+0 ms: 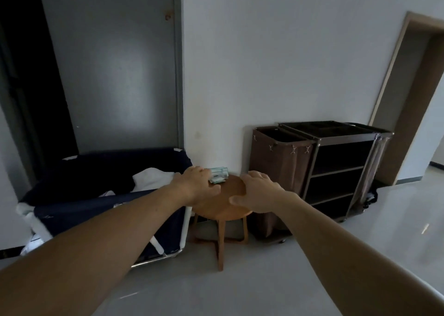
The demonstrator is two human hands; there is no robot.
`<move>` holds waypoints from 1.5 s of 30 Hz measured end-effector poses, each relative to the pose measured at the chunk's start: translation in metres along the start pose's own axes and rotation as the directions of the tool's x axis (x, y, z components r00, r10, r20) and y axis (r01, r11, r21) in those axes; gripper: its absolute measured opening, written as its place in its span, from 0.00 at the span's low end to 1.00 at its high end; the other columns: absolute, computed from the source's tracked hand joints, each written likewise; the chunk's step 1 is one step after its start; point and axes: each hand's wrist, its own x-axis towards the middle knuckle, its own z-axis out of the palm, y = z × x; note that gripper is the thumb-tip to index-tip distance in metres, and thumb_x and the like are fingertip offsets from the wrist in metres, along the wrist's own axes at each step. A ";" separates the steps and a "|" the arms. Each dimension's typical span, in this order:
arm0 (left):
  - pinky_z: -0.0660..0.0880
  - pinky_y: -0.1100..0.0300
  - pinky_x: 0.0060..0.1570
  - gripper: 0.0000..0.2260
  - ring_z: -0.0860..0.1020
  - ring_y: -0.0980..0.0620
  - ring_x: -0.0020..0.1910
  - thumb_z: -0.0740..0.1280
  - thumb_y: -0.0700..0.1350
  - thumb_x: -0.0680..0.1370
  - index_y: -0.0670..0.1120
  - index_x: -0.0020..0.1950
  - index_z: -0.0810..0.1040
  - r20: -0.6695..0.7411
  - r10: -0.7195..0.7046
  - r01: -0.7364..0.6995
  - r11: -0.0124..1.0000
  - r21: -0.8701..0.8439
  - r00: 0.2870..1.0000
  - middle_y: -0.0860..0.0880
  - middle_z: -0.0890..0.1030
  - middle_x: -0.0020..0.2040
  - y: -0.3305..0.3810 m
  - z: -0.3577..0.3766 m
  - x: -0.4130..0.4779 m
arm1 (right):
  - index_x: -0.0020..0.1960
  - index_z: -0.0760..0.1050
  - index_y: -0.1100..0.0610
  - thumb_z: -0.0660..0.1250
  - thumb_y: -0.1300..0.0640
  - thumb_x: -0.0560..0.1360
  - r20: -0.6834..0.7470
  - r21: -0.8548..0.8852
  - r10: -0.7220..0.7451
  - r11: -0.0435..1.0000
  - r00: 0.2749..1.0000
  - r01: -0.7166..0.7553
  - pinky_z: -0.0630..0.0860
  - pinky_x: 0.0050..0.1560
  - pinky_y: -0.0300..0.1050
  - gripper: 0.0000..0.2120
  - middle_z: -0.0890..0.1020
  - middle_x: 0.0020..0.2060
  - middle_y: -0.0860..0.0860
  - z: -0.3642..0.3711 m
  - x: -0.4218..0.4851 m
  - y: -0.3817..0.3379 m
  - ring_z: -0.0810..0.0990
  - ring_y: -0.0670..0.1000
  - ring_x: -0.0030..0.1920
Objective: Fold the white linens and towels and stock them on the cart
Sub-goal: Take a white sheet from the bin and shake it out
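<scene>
White linens (153, 178) lie heaped in a dark navy laundry bin (108, 210) at the left. The brown housekeeping cart (341, 145) stands against the wall at the right, its shelves dark and bare as far as I can see. Between them is a small round wooden stool (223, 205). My left hand (195, 183) grips the stool top's left rim, thumb on the wood. My right hand (259, 190) grips the right rim, fingers curled over the far edge.
A small green and white packet (217, 175) sits at the back of the stool top, by my left fingers. A brown fabric bag (281, 159) hangs on the cart's left end. A grey door (115, 63) is behind the bin; a doorway (418, 99) opens at right.
</scene>
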 end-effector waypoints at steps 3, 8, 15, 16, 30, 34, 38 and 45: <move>0.60 0.43 0.72 0.28 0.60 0.47 0.75 0.57 0.59 0.81 0.46 0.77 0.61 0.014 -0.012 0.012 1.000 -0.003 1.000 0.47 0.63 0.76 -0.002 0.008 0.040 | 0.79 0.54 0.49 0.63 0.34 0.74 0.021 0.008 -0.018 1.000 1.000 0.018 0.61 0.71 0.62 0.40 0.57 0.78 0.52 0.004 0.041 0.018 0.56 0.58 0.77; 0.63 0.48 0.70 0.29 0.62 0.46 0.74 0.58 0.60 0.80 0.46 0.77 0.62 -0.013 -0.055 0.053 0.996 -0.075 0.998 0.46 0.65 0.75 -0.032 0.025 0.115 | 0.79 0.55 0.50 0.64 0.33 0.73 0.043 0.005 -0.010 1.000 0.999 0.010 0.63 0.71 0.62 0.41 0.59 0.77 0.52 0.017 0.119 0.040 0.58 0.58 0.76; 0.65 0.44 0.69 0.30 0.65 0.46 0.73 0.57 0.62 0.79 0.48 0.77 0.62 0.043 -0.060 0.061 0.998 -0.033 0.997 0.47 0.66 0.75 -0.093 0.049 0.232 | 0.77 0.60 0.49 0.63 0.34 0.73 0.025 0.012 -0.002 1.000 1.000 0.002 0.67 0.68 0.59 0.38 0.65 0.73 0.51 0.032 0.245 0.044 0.66 0.57 0.71; 0.68 0.47 0.66 0.28 0.68 0.46 0.70 0.58 0.62 0.79 0.49 0.76 0.63 0.076 -0.054 0.058 0.997 -0.046 0.996 0.47 0.68 0.73 -0.101 0.049 0.247 | 0.77 0.60 0.48 0.63 0.34 0.73 0.044 0.014 0.004 1.000 0.999 -0.004 0.68 0.67 0.57 0.37 0.67 0.73 0.51 0.034 0.264 0.044 0.68 0.57 0.70; 0.70 0.57 0.47 0.21 0.75 0.49 0.52 0.58 0.57 0.82 0.44 0.68 0.71 0.419 -0.052 0.057 0.998 -0.001 0.906 0.47 0.76 0.60 -0.184 0.105 0.435 | 0.74 0.66 0.50 0.67 0.36 0.74 0.357 0.074 0.021 0.996 0.934 -0.051 0.70 0.56 0.45 0.34 0.72 0.70 0.52 0.097 0.485 0.058 0.73 0.55 0.67; 0.72 0.55 0.54 0.21 0.76 0.48 0.56 0.60 0.55 0.82 0.43 0.68 0.73 0.427 -0.123 0.136 0.991 0.000 0.896 0.47 0.77 0.60 -0.199 0.114 0.489 | 0.69 0.72 0.52 0.67 0.39 0.75 0.379 0.090 -0.109 0.993 0.919 0.081 0.74 0.62 0.51 0.28 0.77 0.62 0.51 0.107 0.560 0.068 0.75 0.55 0.63; 0.74 0.54 0.55 0.18 0.77 0.48 0.54 0.59 0.55 0.82 0.43 0.61 0.77 0.417 -0.214 0.240 0.971 -0.010 0.883 0.45 0.79 0.57 -0.223 0.118 0.537 | 0.51 0.76 0.48 0.65 0.42 0.77 0.404 0.093 -0.234 0.972 0.884 0.215 0.69 0.41 0.39 0.10 0.74 0.41 0.42 0.108 0.623 0.072 0.74 0.49 0.49; 0.67 0.66 0.47 0.10 0.70 0.58 0.47 0.61 0.57 0.81 0.51 0.53 0.75 0.447 -0.335 0.433 0.891 -0.136 0.829 0.53 0.72 0.50 -0.294 0.144 0.579 | 0.67 0.74 0.50 0.64 0.39 0.76 0.476 0.120 -0.362 0.930 0.801 0.349 0.72 0.54 0.46 0.24 0.78 0.61 0.50 0.135 0.716 0.048 0.76 0.53 0.60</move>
